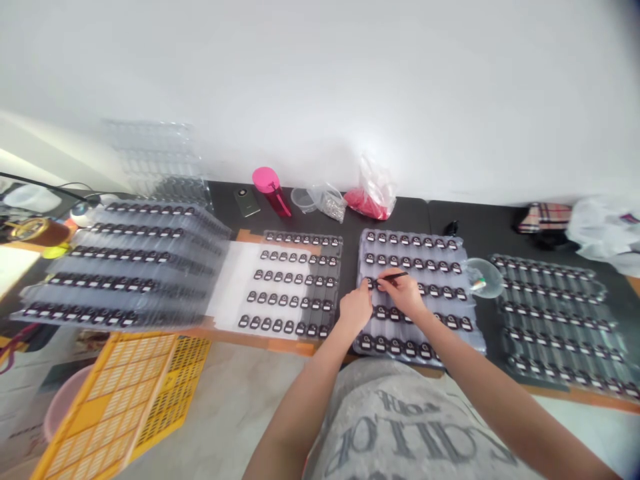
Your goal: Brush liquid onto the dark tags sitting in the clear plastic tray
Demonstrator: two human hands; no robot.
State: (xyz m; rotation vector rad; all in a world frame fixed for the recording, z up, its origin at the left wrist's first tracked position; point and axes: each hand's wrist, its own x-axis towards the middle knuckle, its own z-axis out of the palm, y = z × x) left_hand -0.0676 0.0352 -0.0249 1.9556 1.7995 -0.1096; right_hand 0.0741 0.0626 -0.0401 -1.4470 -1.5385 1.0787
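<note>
A clear plastic tray (415, 250) in front of me bears rows of small black parts with white labels. Over its left side, my left hand (356, 308) has its fingertips closed at a small black part (371, 283) in the third row. Close beside it, my right hand (403, 293) pinches a thin black stick-like tool (399, 275), whose end juts out to the right; its exact kind is too small to tell. The tool's working tip is hidden by the fingers near that same part.
Left of me lies another filled tray (295, 267), then a tall stack of filled trays (150, 267); one more tray (560, 313) is at right. Behind stand a pink bottle (273, 190), a phone (247, 202) and bags (371, 190). A plastic bowl (493, 277) sits between trays. A yellow crate (125, 400) is below.
</note>
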